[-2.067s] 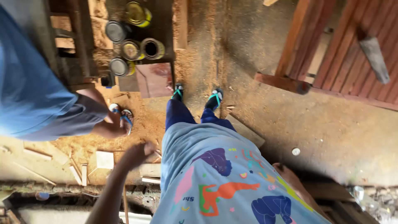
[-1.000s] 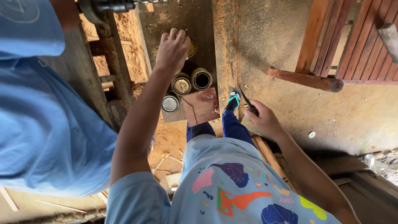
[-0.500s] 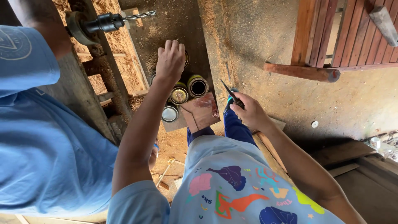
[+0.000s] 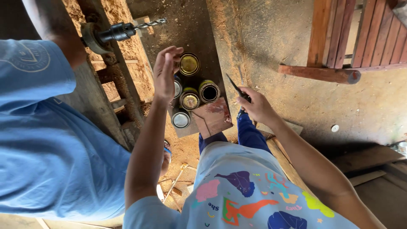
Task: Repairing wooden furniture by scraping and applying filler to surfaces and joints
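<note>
My left hand [image 4: 164, 72] is raised with fingers apart, holding nothing, just left of a yellow-lidded tin can [image 4: 189, 64]. More cans sit below it on the sawdust-covered floor: another yellow-lidded can [image 4: 189, 100], an open can [image 4: 209, 91] and a silver-lidded can [image 4: 181, 119]. My right hand [image 4: 255, 106] grips a thin dark blade-like tool [image 4: 234, 86] that points up and to the left, beside the open can.
A person in a blue shirt [image 4: 46, 140] stands close at my left, holding a power drill [image 4: 118, 32] with a twist bit. A reddish board [image 4: 212, 118] lies by the cans. Red wooden furniture [image 4: 352, 38] stands at upper right. Wood scraps [image 4: 178, 182] lie underfoot.
My left hand has opened and drawn back slightly from the cans. My right hand with the dark tool has risen closer to the cans. The view has shifted forward over them.
</note>
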